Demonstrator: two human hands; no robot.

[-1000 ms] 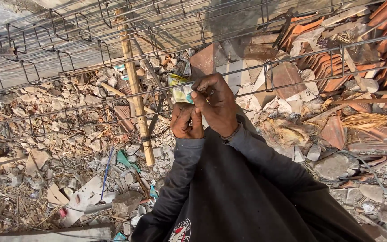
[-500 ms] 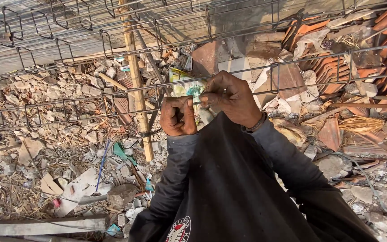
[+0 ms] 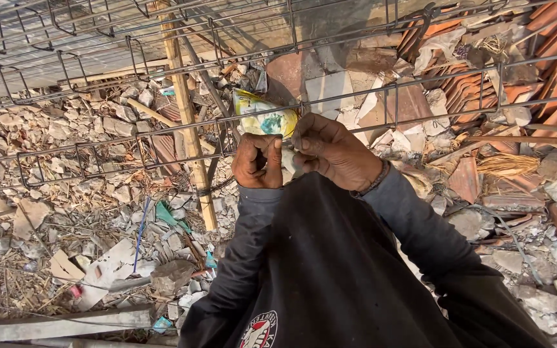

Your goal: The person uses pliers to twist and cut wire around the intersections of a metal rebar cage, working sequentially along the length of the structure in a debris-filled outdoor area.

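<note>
Rubble (image 3: 78, 212) below the rebar cage (image 3: 130, 138), wooden pole (image 3: 188, 129) upright through it. Left hand (image 3: 258, 161) fisted, fingers curled together, by a bar. Yellow crumpled packet (image 3: 264, 118), contents not visible, sits against the bar just above both hands. Right hand (image 3: 333, 151) pinched at the bar.

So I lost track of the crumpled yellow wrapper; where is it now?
In the head view, the crumpled yellow wrapper sits centre frame against the rebar cage, just above the left hand and beside the right hand.
</note>
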